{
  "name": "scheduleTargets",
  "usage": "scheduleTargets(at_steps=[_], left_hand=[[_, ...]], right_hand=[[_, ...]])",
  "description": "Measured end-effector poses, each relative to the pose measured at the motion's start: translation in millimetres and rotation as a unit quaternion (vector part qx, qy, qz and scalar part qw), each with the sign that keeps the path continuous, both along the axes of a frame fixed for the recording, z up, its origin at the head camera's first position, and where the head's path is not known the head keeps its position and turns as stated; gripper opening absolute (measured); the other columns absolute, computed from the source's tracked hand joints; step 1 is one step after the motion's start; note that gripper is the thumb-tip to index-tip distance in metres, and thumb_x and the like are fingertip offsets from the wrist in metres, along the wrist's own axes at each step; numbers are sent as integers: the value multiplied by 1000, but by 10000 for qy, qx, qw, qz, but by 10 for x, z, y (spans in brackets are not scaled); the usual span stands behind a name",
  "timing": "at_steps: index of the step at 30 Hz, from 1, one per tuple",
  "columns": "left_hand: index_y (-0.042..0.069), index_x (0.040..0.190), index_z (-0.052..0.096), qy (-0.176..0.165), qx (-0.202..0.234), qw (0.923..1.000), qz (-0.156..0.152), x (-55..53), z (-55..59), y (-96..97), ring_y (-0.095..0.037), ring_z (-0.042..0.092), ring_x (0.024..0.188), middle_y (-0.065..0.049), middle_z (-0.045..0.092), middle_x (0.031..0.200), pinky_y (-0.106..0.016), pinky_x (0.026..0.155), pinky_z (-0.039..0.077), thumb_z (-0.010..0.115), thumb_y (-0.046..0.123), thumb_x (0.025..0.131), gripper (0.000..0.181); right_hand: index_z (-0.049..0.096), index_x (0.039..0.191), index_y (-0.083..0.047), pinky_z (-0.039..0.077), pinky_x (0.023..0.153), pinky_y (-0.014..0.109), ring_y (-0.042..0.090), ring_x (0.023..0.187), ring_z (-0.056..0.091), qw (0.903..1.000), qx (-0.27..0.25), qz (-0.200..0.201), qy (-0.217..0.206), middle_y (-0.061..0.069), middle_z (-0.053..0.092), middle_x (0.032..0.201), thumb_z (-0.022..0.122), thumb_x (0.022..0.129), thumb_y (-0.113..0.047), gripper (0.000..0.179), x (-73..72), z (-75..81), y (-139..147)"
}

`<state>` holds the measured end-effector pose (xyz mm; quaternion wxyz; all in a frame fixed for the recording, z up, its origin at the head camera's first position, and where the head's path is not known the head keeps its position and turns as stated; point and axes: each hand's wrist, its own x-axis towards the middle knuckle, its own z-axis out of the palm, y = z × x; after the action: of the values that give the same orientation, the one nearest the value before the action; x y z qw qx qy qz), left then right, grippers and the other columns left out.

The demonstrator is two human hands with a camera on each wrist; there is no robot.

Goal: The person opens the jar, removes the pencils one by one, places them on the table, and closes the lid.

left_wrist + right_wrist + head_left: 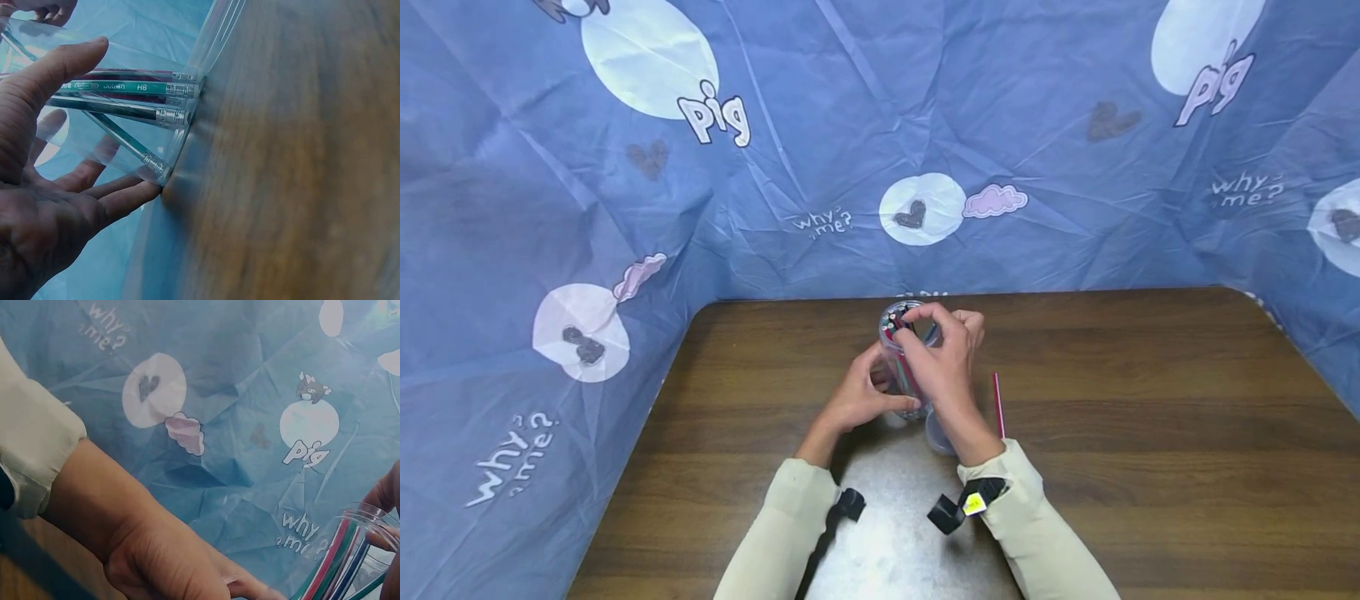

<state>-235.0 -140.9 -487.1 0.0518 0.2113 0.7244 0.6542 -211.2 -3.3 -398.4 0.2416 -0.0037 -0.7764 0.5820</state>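
A clear plastic jar (904,371) of pencils stands on the table, tipped slightly. My left hand (857,396) grips its lower part, thumb on the near side and fingers round the other. Through the wall in the left wrist view, green and dark pencils (125,88) show their metal ferrules at the jar's base. My right hand (946,354) is at the mouth, thumb and index finger pinching a pencil among the tops (891,321). In the right wrist view red, green and blue pencils (331,559) lean inside the jar, with my right fingers (382,537) over the rim.
A red pencil (997,400) lies on the wooden table (1112,417), right of my right wrist. A clear round lid (938,433) lies in front of the jar, partly under my right forearm. Blue printed cloth (820,167) hangs behind the table's far edge.
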Motion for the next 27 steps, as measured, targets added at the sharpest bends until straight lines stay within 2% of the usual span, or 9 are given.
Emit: scheduleTargets(at_steps=[13, 18, 27], left_hand=[[4, 139, 49, 17, -98, 9999, 19, -2, -4, -11, -20, 65, 99, -14, 63, 120, -40, 88, 56, 86, -8, 67, 82], [5, 141, 48, 41, -38, 10000, -18, -1, -10, -3, -20, 65, 101, -15, 62, 122, -40, 89, 56, 86, -9, 68, 84], [1, 142, 47, -29, -42, 10000, 40, 10, 10, -4, -20, 64, 102, -19, 62, 122, -42, 91, 55, 84, -13, 67, 85]], right_hand=[[76, 74, -16, 31, 88, 43, 28, 98, 36, 9993, -54, -238, -284, 4, 40, 98, 73, 67, -17, 7, -45, 28, -66], [78, 77, -16, 30, 92, 47, 29, 103, 37, 9994, 144, -111, -293, 8, 44, 105, 75, 71, -22, 8, -34, 39, -46], [79, 77, -16, 31, 93, 47, 30, 106, 39, 9993, 227, 56, -296, 10, 47, 111, 76, 69, -21, 10, -33, 33, -35]])
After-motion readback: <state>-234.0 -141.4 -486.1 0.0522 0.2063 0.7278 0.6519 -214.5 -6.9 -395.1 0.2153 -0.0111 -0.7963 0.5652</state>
